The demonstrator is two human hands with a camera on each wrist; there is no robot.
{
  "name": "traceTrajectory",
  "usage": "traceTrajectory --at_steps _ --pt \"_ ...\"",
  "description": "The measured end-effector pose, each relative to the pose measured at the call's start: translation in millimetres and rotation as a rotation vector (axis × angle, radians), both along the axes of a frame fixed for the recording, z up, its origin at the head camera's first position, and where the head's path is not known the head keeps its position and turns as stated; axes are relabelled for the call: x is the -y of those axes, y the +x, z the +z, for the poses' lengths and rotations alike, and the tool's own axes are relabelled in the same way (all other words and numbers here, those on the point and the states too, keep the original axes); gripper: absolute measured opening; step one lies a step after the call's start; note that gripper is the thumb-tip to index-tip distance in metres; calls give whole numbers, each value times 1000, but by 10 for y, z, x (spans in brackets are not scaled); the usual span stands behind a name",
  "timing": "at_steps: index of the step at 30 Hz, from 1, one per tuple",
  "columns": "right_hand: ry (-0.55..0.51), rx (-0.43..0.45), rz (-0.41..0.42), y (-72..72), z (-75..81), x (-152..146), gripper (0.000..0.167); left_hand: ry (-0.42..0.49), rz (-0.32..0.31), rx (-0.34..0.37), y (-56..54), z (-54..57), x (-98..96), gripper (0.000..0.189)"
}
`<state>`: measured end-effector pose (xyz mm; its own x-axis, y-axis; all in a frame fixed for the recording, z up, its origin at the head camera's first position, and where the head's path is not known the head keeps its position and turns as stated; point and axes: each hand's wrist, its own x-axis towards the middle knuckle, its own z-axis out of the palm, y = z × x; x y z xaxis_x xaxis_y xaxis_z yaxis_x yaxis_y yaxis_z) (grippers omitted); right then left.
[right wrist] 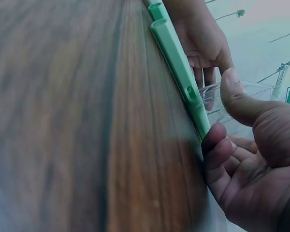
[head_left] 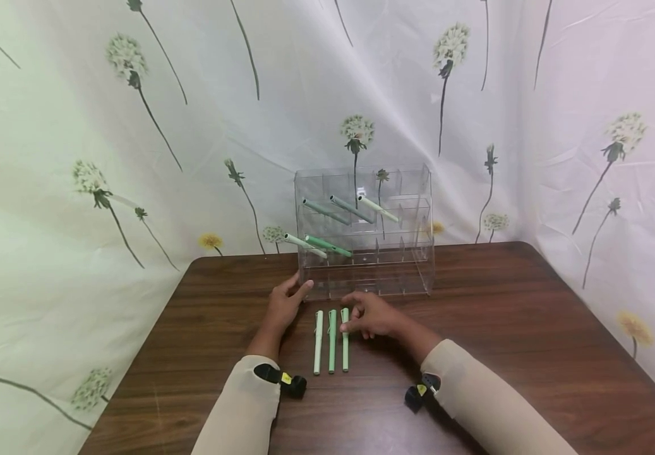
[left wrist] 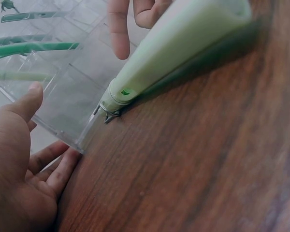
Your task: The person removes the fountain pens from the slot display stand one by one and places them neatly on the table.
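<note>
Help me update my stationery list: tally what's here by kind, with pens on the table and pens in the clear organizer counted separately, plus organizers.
Pens on the table: 3 pens
Pens in the clear organizer: 5
Clear organizers: 1
Total: 9 items, of which 8 are pens

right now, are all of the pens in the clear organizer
No, three green-toned pens lie side by side on the wooden table in front of the clear organizer.
</note>
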<state>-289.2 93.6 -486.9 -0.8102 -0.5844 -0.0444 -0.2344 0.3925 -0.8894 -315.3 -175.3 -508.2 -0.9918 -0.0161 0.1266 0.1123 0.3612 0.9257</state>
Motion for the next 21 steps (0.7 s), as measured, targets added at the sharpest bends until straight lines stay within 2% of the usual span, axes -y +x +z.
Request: traceTrajectory --at_steps 8,21 --pt "79 -6 54 -8 146 -24 78 -1 -6 -11 -2 -15 4 74" --pt "138 -36 90 -67 428 -41 75 10 -3 -6 -9 -20 2 74"
